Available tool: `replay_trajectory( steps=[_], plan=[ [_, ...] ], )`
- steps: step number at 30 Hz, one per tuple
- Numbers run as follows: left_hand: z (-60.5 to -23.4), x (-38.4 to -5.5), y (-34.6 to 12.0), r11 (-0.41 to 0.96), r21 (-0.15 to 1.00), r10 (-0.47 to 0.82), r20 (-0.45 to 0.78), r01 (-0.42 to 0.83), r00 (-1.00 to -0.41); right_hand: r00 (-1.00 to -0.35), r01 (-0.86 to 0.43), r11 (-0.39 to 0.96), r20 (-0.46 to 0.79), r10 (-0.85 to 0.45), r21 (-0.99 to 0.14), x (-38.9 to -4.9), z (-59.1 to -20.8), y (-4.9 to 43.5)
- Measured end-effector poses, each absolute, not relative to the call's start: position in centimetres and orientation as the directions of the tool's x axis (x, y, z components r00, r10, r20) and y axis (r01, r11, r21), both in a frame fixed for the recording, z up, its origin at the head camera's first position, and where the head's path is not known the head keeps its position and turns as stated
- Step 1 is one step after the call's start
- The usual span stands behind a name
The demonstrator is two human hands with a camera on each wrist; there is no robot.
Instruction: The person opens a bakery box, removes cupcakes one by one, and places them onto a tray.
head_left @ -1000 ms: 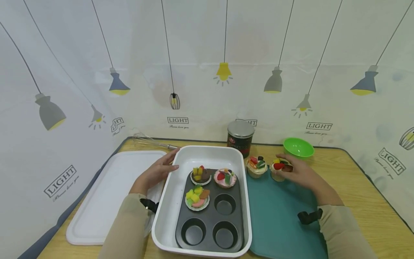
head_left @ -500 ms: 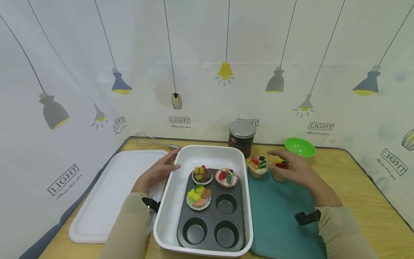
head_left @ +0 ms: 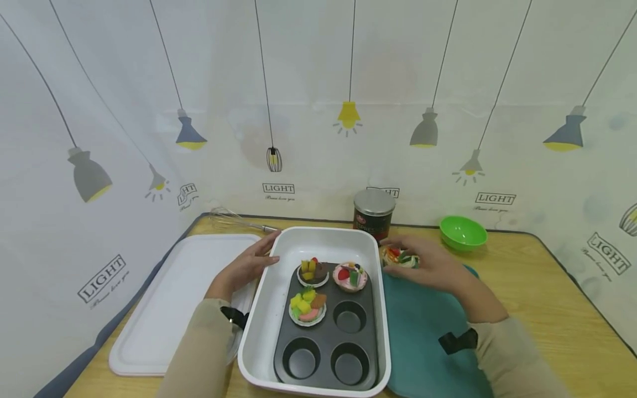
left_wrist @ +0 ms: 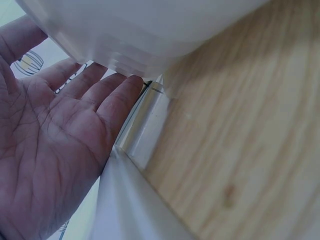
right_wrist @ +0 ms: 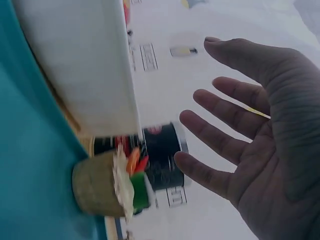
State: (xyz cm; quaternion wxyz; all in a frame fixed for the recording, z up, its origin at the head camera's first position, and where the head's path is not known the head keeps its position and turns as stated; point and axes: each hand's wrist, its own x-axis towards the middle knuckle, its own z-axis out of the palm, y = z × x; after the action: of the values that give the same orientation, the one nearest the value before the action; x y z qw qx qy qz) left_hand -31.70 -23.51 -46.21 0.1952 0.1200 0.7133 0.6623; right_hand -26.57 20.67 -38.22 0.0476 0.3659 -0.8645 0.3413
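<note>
My left hand (head_left: 246, 268) holds the left rim of a deep white rectangular tub (head_left: 259, 337), thumb over the edge and fingers along the outer wall. Inside lies a dark muffin tin (head_left: 323, 320) with three decorated cupcakes in its cups: chocolate (head_left: 312, 272), pink (head_left: 350, 277) and yellow-green (head_left: 307, 307). To the right of the tub, my right hand (head_left: 428, 262) reaches around a fruit-topped cupcake (head_left: 398, 257); the right wrist view shows its fingers spread and apart from that cupcake (right_wrist: 97, 185). The other cupcake on this side is hidden behind the hand.
A teal board (head_left: 423, 315) lies under the right arm and a white lid-like tray (head_left: 184, 298) on the left. Behind stand a dark tin with a silver lid (head_left: 373, 213) and a green bowl (head_left: 463, 233). A whisk (head_left: 239, 218) lies at the back left.
My right hand has let go of the right-hand cupcake and moved left to the one beside the tub. My left hand stays at the tub's rim.
</note>
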Motion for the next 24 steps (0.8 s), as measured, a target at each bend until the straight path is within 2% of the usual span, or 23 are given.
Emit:
replay_trajectory(
  steps=[5,10,18,21,24],
  plan=[
    [-46.2,-31.7,-23.6,0.096,0.992,0.427,-0.118,-0.085,-0.896,-0.651,-0.73,0.473,0.292,-0.701,-0.494,-26.0,-37.2,17.5],
    [-46.2,-31.7,-23.6,0.096,0.991,0.428,-0.121,-0.088,-0.896,-0.595,-0.733,0.423,0.201,-0.778,-0.532,-25.3,-36.9,13.8],
    [-46.1,-31.8,-23.6,0.098,0.991,0.431,-0.124,-0.09,-0.894,-0.435,-0.83,0.357,0.097,-0.895,-0.428,-24.5,-38.3,8.0],
    [-46.1,-31.8,-23.6,0.1,0.992,0.439,-0.114,-0.078,-0.891,-0.421,-0.84,0.369,0.048,-0.906,-0.398,-24.1,-39.3,6.6],
    [-46.0,-31.7,-23.5,0.097,0.993,0.45,-0.106,-0.069,-0.887,-0.433,-0.829,0.394,0.01,-0.901,-0.398,-23.9,-40.4,6.0]
  ],
)
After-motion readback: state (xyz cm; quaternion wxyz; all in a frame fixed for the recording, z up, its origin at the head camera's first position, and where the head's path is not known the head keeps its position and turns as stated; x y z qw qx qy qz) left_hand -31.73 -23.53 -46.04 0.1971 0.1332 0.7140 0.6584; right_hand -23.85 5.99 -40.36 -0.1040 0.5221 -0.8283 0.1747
